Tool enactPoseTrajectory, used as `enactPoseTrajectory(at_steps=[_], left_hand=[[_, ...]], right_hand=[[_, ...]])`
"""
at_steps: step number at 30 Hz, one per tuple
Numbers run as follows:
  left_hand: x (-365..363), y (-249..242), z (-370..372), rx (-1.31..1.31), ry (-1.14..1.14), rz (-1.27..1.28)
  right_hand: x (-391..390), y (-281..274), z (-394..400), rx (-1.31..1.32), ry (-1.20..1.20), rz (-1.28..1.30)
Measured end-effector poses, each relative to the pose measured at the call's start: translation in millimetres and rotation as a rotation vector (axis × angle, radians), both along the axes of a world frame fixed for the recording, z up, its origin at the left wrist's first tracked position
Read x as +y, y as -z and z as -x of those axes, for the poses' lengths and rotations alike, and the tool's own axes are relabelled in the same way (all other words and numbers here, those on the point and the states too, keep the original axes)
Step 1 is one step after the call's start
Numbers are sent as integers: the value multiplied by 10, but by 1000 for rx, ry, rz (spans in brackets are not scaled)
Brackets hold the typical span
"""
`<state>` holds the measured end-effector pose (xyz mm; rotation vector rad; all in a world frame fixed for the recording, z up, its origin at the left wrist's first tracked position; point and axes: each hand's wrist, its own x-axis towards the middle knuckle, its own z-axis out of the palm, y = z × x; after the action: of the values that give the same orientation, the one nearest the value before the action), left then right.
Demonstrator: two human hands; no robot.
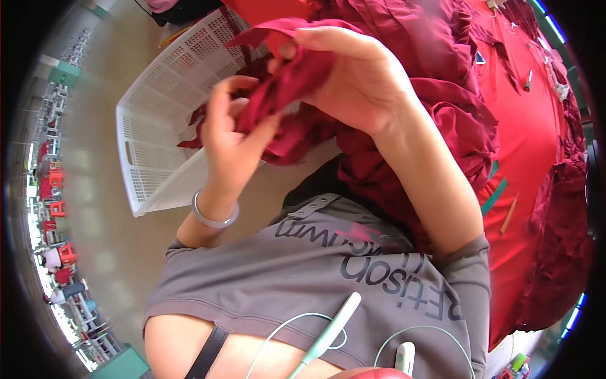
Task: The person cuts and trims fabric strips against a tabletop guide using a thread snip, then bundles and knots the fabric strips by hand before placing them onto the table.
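Both my hands hold one piece of dark red fabric (287, 82) in front of my chest. My left hand (230, 136), with a pale bangle on its wrist, pinches the lower part of the cloth between thumb and fingers. Higher up and to the right, my right hand (353, 79) is closed over the upper fold. The cloth hangs over the edge of a white perforated plastic basket (158, 120) below it.
A big heap of dark red garments (442, 95) lies to the right on a table covered in red cloth (530, 139), with pens and small tools on it. The basket stands on a pale floor (95, 208). Distant racks line the far left.
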<state>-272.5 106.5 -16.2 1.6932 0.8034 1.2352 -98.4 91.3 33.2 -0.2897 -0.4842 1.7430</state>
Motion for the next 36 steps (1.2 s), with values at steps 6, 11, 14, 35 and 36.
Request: enactPoseTrajectory(at_steps=[6,11,14,35,36], left_hand=[[77,45,266,460,-388,-632],[-372,156,-11,161,182,-1116],[-364,192,-374,222,635,-583],[608,202,-238,866,1707,874],[556,188,-222,724,1736,911]], right_hand=[[248,-39,384,-274,130,219],[394,-122,468,-271,99,245],[316,-206,621,-492,-123,85],[243,44,192,-199,613,-4],[219,-14,138,-25,535,170]])
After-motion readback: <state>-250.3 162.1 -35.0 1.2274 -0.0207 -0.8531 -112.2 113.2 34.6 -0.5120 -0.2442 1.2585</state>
